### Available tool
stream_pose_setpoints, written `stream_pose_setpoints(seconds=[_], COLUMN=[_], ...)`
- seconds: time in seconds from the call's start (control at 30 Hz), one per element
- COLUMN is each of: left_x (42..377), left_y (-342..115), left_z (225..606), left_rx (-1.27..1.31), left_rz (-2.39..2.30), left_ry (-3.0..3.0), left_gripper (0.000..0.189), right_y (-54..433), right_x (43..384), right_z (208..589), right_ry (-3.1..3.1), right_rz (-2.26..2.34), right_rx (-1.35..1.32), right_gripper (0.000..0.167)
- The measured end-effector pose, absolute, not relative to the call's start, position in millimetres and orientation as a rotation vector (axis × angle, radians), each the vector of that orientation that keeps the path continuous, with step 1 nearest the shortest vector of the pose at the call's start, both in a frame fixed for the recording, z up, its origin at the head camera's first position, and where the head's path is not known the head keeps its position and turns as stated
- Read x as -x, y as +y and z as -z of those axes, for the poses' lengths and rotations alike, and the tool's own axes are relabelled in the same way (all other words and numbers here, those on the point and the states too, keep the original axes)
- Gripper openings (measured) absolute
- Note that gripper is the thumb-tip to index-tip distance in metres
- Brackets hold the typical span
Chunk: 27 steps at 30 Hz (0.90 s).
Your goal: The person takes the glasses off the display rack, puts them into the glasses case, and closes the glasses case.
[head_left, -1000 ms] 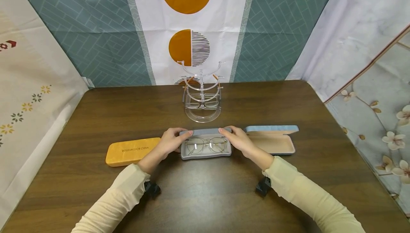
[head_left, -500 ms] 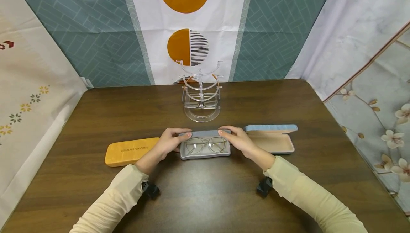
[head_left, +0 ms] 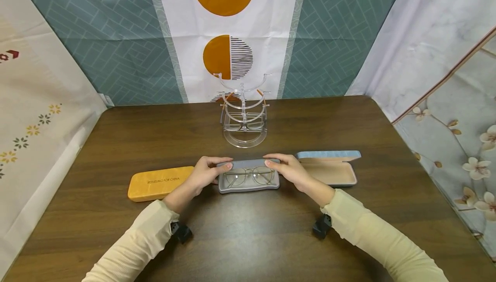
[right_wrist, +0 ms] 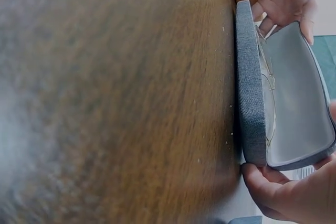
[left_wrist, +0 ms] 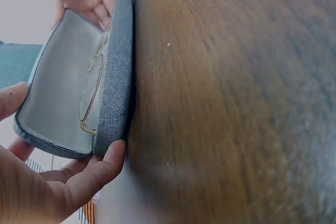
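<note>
Evidently, the bench (head_left: 248,239) is dark brown with long wood grain, its far edge meeting a teal cloth (head_left: 128,49) printed in a slanting brick pattern. Down that cloth's middle runs a white panel (head_left: 271,23) with ochre and black-lined round shapes. A cream cloth (head_left: 38,84) with small flower motifs hangs to the left; a pale one with blossom branches (head_left: 445,144) hangs to the right.

Near the middle of the bench sits a grey case (head_left: 249,188), lid raised at the back, its outside woven like denim, its lining smooth and pale. Inside lie thin gold-rimmed glasses (head_left: 262,175) with rounded clear lenses. Both hands hold this case, one at either end: the left hand (head_left: 204,173) and the right hand (head_left: 290,171) each have the thumb on the lid and fingers curled round the end.

Left of it rests a closed yellow case (head_left: 159,183), round-cornered and lettered; right of it, a light-blue case (head_left: 328,172) with its lid up and a beige lining. Behind stands a clear display stand (head_left: 243,109) of curved arms on a rounded base.
</note>
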<state>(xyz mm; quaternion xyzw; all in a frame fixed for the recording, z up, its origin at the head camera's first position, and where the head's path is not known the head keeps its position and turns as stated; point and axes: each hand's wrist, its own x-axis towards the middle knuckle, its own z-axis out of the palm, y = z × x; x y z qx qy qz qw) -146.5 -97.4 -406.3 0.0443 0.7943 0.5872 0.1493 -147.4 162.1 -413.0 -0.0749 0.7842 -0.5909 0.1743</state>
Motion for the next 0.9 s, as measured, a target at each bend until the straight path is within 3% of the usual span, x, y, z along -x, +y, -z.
stream_pose_setpoints(seconds=[0.9], left_x=[137.9], left_y=[-98.5], left_z=[409.1], left_rx=[-0.227], left_rz=[-1.678], left_ry=[2.356], left_gripper=[0.032], right_y=[166.3], right_x=[144.6], right_z=[413.1], right_ry=[2.192], right_rz=[1.684], right_rx=[0.26], right_gripper=[0.043])
